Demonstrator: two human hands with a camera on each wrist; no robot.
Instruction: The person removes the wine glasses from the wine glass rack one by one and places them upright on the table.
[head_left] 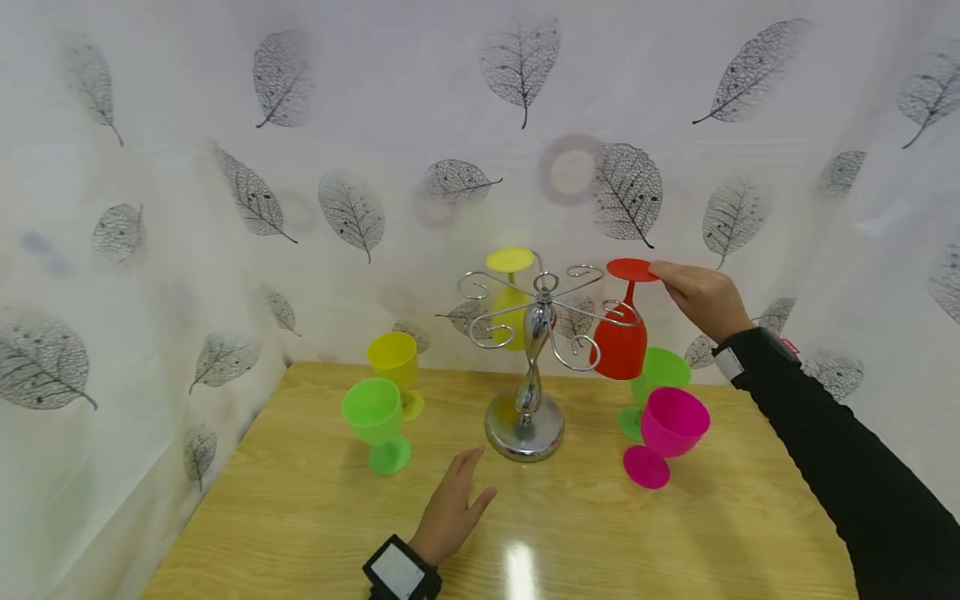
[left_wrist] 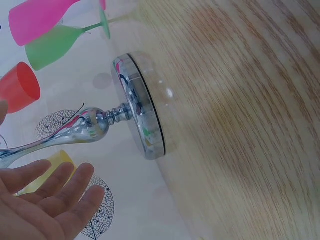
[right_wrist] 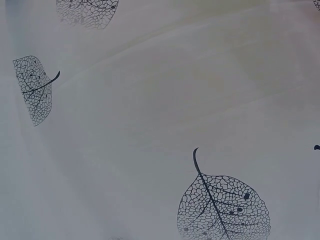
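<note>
My right hand (head_left: 697,296) pinches the rim of the foot of a red goblet (head_left: 621,346), which hangs upside down at the right side of a chrome goblet stand (head_left: 531,367). Whether its stem sits in a hook cannot be made out. A yellow goblet (head_left: 510,259) is upside down among the hooks at the back left. Low over the table, in front of the stand's round base (left_wrist: 137,107), my left hand (head_left: 453,510) has its fingers extended and holds nothing. The right wrist view shows neither hand nor goblet.
On the left of the wooden table (head_left: 300,533) stand a green goblet (head_left: 375,412) and a yellow goblet (head_left: 393,362). At right, a pink goblet (head_left: 675,421) is in front of another green one (head_left: 660,371). A leaf-print sheet (right_wrist: 130,125) hangs behind.
</note>
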